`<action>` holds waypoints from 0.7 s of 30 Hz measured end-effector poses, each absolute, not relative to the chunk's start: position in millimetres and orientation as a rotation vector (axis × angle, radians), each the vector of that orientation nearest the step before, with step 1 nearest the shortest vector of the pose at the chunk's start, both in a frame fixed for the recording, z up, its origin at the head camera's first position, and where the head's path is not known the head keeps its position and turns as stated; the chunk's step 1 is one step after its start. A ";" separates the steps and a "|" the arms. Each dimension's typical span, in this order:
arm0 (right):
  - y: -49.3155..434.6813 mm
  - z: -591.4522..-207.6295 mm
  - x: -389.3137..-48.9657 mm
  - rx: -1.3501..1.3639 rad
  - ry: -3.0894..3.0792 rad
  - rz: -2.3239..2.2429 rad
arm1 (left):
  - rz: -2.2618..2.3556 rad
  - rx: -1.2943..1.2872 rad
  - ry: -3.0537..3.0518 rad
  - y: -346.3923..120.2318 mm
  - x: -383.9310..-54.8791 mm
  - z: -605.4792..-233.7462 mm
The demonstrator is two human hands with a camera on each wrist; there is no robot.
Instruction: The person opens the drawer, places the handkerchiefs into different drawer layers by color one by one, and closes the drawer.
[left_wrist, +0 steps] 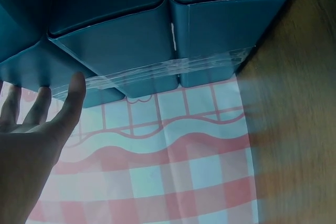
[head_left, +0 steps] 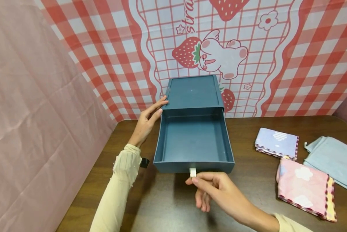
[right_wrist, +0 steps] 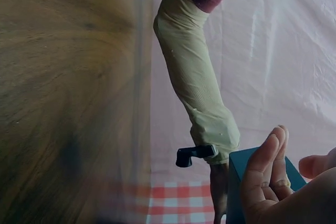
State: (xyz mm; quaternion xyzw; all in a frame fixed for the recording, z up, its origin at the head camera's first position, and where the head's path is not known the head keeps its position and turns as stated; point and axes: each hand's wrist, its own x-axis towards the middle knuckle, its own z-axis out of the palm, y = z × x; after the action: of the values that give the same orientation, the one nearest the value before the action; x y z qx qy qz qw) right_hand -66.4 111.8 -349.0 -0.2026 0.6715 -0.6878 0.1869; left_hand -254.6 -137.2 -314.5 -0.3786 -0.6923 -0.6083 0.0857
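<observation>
A dark teal drawer unit [head_left: 195, 91] stands against the back cloth, its top drawer [head_left: 194, 137] pulled far out toward me with nothing in it. At the middle of the drawer's front edge is a small white pull tab [head_left: 193, 172]. My right hand [head_left: 220, 193] pinches this tab between thumb and index finger, the other fingers curled below. With fingers extended, my left hand [head_left: 145, 124] rests against the unit's left side near the top. In the left wrist view, clear tape [left_wrist: 181, 65] runs across the teal side wall beside my left hand [left_wrist: 39, 124].
On the brown table [head_left: 246, 180], to the right, lie a folded lavender cloth [head_left: 275, 141], a folded pink cloth [head_left: 302, 187] and a light blue cloth [head_left: 334, 161]. Behind the unit hangs a red-and-white checked strawberry cloth [head_left: 266, 64]; a pink curtain [head_left: 40, 112] hangs at left.
</observation>
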 end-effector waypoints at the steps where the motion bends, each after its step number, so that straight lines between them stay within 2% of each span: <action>1: 113.5 -349.4 -65.4 -0.599 1.898 -1.927 | -1.812 -1.130 -2.061 -137.2 -254.7 -314.8; 14: 170.7 -351.0 -55.4 -0.996 1.974 -1.857 | -1.801 -1.147 -2.036 -134.7 -258.2 -316.3; 21: 217.8 -343.5 -54.6 -0.869 2.375 -1.727 | -1.803 -1.118 -2.033 -135.3 -256.1 -317.8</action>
State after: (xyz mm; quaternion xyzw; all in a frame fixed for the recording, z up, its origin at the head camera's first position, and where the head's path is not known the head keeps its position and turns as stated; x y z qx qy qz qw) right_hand -54.6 217.8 -343.5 -0.2837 0.7749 -0.5635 0.0397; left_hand -256.1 -135.3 -317.8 -0.3785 -0.6883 -0.6105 0.1013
